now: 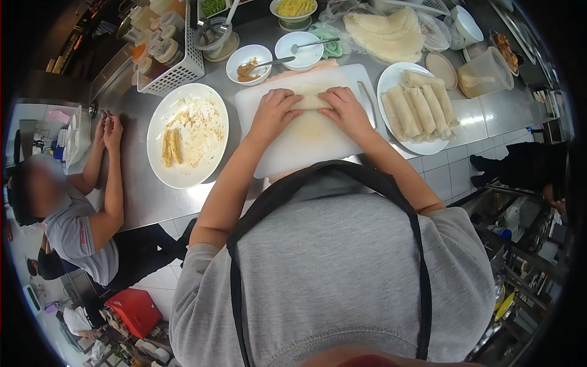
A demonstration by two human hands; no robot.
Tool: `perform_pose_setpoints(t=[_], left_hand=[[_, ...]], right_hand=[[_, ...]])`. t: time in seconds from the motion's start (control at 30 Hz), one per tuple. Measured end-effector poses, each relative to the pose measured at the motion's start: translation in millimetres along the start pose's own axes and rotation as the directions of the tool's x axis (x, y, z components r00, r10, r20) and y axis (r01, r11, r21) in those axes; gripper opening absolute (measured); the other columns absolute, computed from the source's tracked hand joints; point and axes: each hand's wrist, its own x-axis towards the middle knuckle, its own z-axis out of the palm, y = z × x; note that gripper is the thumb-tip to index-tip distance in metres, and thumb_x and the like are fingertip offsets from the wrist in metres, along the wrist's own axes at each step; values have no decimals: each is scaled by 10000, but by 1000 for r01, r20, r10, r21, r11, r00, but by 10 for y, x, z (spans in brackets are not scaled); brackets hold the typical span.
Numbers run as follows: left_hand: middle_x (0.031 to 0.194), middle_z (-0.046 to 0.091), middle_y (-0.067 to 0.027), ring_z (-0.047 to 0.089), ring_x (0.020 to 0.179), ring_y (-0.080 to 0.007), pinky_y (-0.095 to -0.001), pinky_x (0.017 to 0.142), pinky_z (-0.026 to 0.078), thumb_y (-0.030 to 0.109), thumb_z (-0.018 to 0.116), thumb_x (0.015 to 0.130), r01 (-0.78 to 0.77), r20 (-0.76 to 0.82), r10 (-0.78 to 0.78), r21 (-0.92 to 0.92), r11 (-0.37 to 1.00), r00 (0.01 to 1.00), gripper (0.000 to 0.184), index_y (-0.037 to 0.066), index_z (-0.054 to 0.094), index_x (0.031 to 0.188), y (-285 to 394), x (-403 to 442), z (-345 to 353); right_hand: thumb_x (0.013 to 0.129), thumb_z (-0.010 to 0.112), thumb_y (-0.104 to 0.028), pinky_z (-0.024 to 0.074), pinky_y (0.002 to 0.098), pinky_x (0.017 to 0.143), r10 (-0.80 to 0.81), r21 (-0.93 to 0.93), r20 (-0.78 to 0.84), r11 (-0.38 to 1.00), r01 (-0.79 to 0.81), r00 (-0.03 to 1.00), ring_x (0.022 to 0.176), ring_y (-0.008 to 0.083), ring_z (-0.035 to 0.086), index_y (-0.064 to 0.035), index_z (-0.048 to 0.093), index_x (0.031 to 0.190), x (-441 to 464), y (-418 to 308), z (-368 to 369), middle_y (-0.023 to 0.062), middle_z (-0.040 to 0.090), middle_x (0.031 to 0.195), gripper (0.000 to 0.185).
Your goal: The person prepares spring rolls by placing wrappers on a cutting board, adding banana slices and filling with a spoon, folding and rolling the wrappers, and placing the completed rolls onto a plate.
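Observation:
A pale spring roll [311, 102] lies crosswise on the white cutting board [269, 156]. My left hand [278, 111] closes on its left end, fingers over the top and thumb along the near side. At the other end my right hand [346, 111] grips it the same way. Several finished rolls are piled on a white plate [422, 147] to the right of the board. To the left stands a big white bowl [211, 150] with crumbs and a few yellow banana-like pieces [172, 147].
Behind the board are a small bowl with brown paste [247, 71], a white bowl with a spoon [299, 58] and stacked thin wrappers [386, 35]. A basket of bottles [171, 76] stands back left. A co-worker [92, 214] leans on the counter at left.

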Motion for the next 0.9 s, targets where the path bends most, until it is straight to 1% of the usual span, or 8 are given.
perform_pose_setpoints(t=[0.17,0.33,0.57,0.63,0.7,0.73,0.77,0.9], left_hand=[[1001,619,-86,570,940,-266,-376,868,436,223,718,779,35,81,-30,-54,998,996,331,81,665,1074,-113,94,-35],[922,609,-114,584,858,-295,-377,753,450,254,661,844,399,236,-332,-352,847,913,235,40,697,936,-213,298,-26],[867,584,-121,581,847,-298,-385,733,447,219,627,866,485,112,-473,-135,864,874,212,25,679,935,-193,450,164],[915,590,-93,574,877,-244,-354,762,425,193,623,877,223,-173,-272,-261,939,946,215,38,649,1022,-201,430,254],[936,599,-76,571,917,-242,-364,796,416,187,631,863,110,-138,-120,-79,991,983,218,57,639,1037,-212,357,233],[958,608,-59,569,956,-240,-374,830,408,181,638,849,-19,-76,27,102,995,997,230,75,629,1053,-196,327,206],[958,608,-59,569,956,-240,-374,830,408,181,638,849,-18,-76,26,103,995,997,230,75,629,1053,-179,309,188],[1032,626,-40,564,1005,-236,-373,885,390,200,666,819,-34,-8,34,54,998,999,266,92,636,1060,-173,314,78]], right_hand=[[813,668,-238,454,381,806,18,-10,26,1000,-18,1000,909,276,540,-79,627,1060,53,87,-1,81,587,927,296],[852,631,-262,452,382,761,190,74,93,978,-197,977,879,288,556,-82,651,1018,228,172,24,106,591,888,245],[856,625,-210,460,398,721,262,92,-19,961,-259,965,832,297,571,-74,653,939,421,365,212,117,585,898,161],[852,628,-206,458,395,740,247,177,-60,956,-233,967,864,293,566,-83,649,951,472,337,247,106,583,908,160],[848,631,-203,456,392,760,234,259,-99,945,-202,967,896,288,561,-92,644,964,477,337,241,96,580,918,161],[839,639,-212,451,389,783,134,82,-85,988,-127,987,935,277,554,-107,638,991,465,349,224,82,583,938,185],[830,648,-221,447,385,806,37,-94,-52,995,-42,998,973,266,547,-123,632,1019,449,357,212,68,585,958,214],[802,674,-247,440,379,815,-50,-235,-14,971,45,999,1000,242,541,-151,618,1070,354,283,142,39,585,977,289]])
